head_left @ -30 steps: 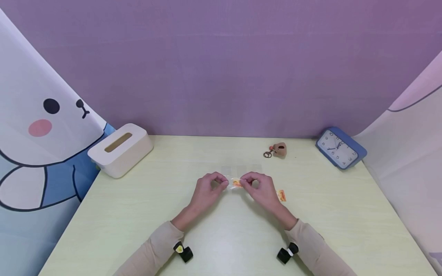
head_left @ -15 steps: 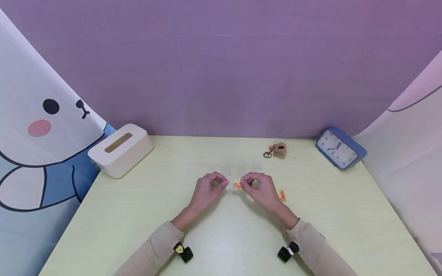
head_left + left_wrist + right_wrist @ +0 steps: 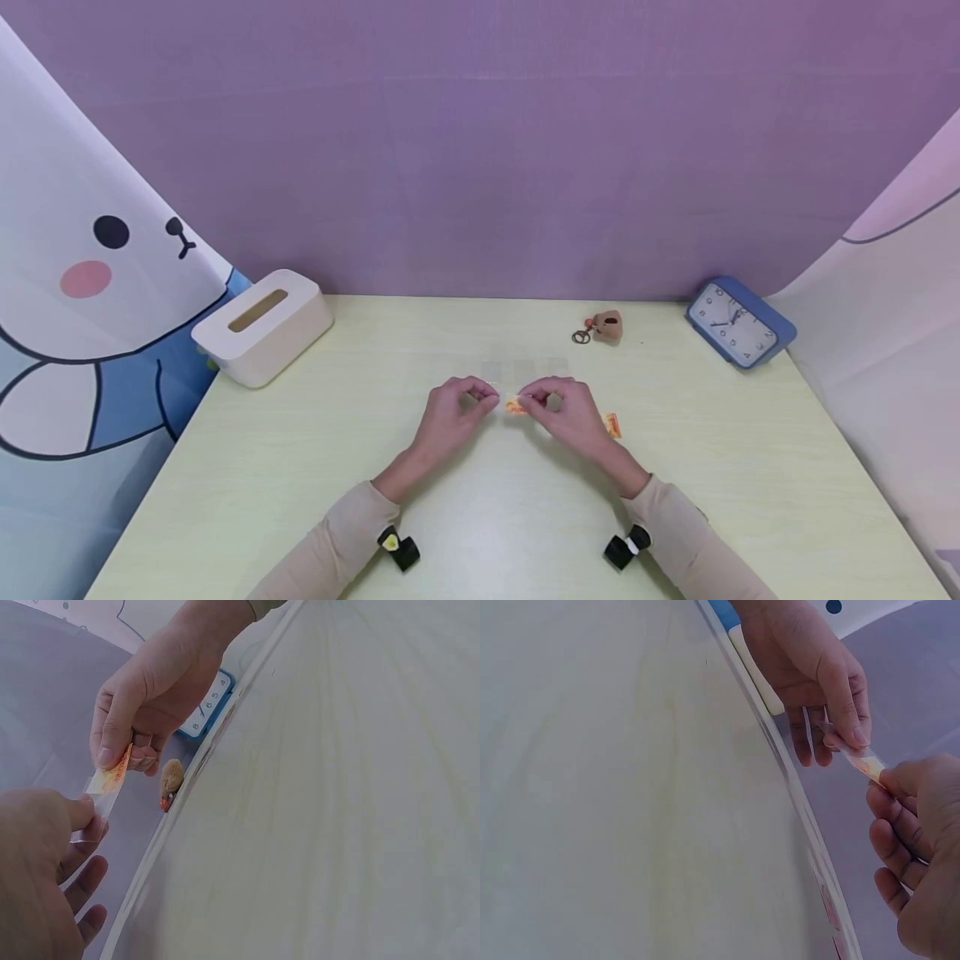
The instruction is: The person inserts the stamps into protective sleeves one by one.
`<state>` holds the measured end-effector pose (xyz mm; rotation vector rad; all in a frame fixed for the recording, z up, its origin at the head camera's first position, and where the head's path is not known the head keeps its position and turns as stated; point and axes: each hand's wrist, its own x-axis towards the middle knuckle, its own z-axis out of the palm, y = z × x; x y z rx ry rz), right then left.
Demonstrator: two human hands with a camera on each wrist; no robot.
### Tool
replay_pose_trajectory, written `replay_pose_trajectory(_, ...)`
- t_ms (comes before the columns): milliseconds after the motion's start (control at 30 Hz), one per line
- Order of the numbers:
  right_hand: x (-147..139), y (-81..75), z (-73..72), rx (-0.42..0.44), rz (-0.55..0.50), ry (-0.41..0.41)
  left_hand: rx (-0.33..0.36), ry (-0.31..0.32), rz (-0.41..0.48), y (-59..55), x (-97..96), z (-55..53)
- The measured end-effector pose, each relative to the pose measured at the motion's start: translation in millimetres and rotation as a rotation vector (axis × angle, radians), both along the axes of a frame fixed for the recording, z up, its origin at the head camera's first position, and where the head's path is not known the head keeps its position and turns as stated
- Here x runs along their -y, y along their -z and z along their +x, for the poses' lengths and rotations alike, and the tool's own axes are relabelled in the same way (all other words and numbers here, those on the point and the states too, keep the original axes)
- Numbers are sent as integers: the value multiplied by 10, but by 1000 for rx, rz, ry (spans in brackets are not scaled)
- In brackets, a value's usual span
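Between the two hands, over the middle of the table, stretches a small clear plastic packet [image 3: 107, 802] with an orange and yellow printed part [image 3: 514, 406]. My left hand [image 3: 450, 414] pinches its clear end between thumb and fingers. At the printed end, the right hand [image 3: 567, 412] pinches with thumb and forefinger, covering part of the print. In the right wrist view the packet [image 3: 864, 760] runs as a narrow strip from one hand to the other. Another orange printed piece [image 3: 612, 425] lies on the table beside the right hand, partly hidden by it.
Faint see-through squares [image 3: 525, 368] lie on the table [image 3: 480, 517] just beyond the hands. Further back is a brown keychain [image 3: 606, 326] with a metal ring. A white tissue box [image 3: 262, 329] stands at the back left, a blue clock [image 3: 738, 323] at the back right.
The hands have drawn very slightly closer together. The packet's printed part has shifted a little down and shows at a different tilt; both hands keep their pinch.
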<state>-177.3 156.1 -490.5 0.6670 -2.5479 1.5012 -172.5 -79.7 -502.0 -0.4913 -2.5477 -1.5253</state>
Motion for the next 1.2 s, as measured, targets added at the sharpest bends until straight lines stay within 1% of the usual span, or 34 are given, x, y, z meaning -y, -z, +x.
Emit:
replay_pose_trajectory(100,1,2,6,8,-5,-21,-6,17,-8,-3,0,4)
replay_pose_trajectory(200,0,5,10,-4,6,-23,-12,40,-20,-12,0,8)
replay_pose_trajectory(267,-1,0,12,-12,15,-11,-37,50,-61,-7,9,7)
replay_pose_trajectory(300,-4,3,11,-17,18,-2,-59,52,-95,-8,13,7)
replay_pose_trajectory(467,-19,7,11,-12,7,41,-239,38,-326,-13,52,15)
replay_pose_trajectory(533,-22,-2,13,-3,-2,46,-306,33,-388,-18,65,17)
replay_pose_trajectory(600,-24,-12,15,2,-11,46,-350,28,-422,-22,69,16)
replay_pose_trajectory(700,-25,-15,20,9,-19,44,-394,24,-435,-30,62,18)
replay_pose_trajectory(833,-19,2,24,18,-27,39,-426,16,-433,-31,47,24)
replay_pose_trajectory(1033,-13,26,22,14,-27,37,-476,16,-406,-22,40,29)
replay_pose_trajectory(1133,-20,24,24,8,-35,58,-486,3,-401,-18,39,24)
replay_pose_trajectory(1200,-31,26,31,12,-51,91,-482,-7,-395,-31,41,24)
